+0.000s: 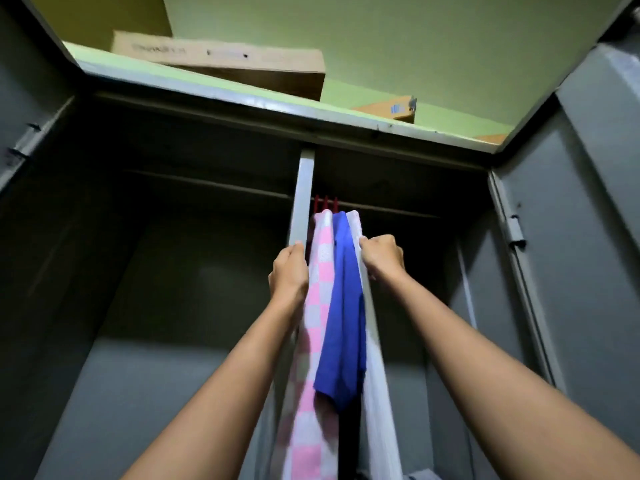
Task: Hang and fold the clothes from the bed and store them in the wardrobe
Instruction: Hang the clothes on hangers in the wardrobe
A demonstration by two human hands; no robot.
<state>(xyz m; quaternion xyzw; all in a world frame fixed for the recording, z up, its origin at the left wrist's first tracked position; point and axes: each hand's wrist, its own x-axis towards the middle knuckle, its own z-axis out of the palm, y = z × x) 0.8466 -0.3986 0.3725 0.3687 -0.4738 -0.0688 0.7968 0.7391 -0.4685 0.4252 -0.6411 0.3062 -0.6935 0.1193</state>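
From where I stand, three pieces already hang in the right-hand compartment of the wardrobe (540, 271), tight against the central divider (305, 188): a pink checked garment (320, 306), a blue garment (344, 323) and a white garment (375, 375), each on one of the red hangers (325, 201) hooked over the thin rail (391, 211). All three look like light, limp cloth; they drape in long soft folds and would swing or slide along the rail at a nudge. The blue one seems smoother and a bit denser, and ends well above the other two. The pink one has a matt weave with pale and rosy squares. I'd take hold high up, near the shoulder by the hanger, because a pull lower down would only stretch the cloth or tip the hanger

The right hand (382, 256) is closed, fingers curled, gripping the upper edge of the white garment. The left hand (289, 271) lies along the outer side of the pink checked garment, squeezed between it and the divider; whether its fingers hook into the cloth I cannot tell

The wardrobe is grey painted metal, hard and flat, with hinged doors swung wide. A cardboard box (221, 60) sits on its top against a green wall
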